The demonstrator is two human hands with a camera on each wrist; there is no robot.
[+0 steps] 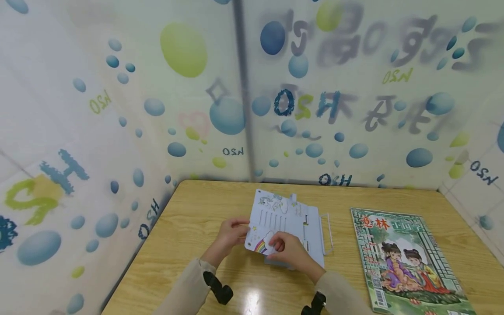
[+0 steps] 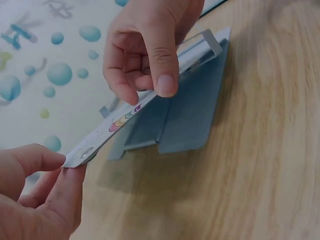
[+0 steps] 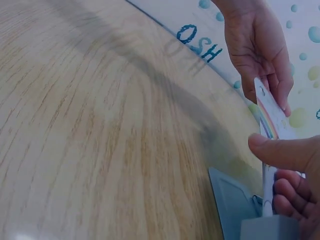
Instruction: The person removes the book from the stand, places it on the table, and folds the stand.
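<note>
A white folding book stand (image 1: 289,223), printed with a unicorn and a rainbow, is tilted above the table with its back plate (image 2: 195,115) folded out behind. My left hand (image 1: 232,234) pinches the stand's left corner between thumb and fingers. At the lower edge is my right hand (image 1: 289,249), with curled fingers on the printed side and the thumb (image 3: 280,150) crossing the edge. Whether it grips the edge or only lies close to it, I cannot tell. A wire prop (image 1: 327,234) sticks out at the stand's right side.
A magazine (image 1: 409,262) with two cartoon figures on its cover lies to the right on the wooden table (image 1: 189,210). Printed curtains (image 1: 204,144) hang along the far and left sides of the table.
</note>
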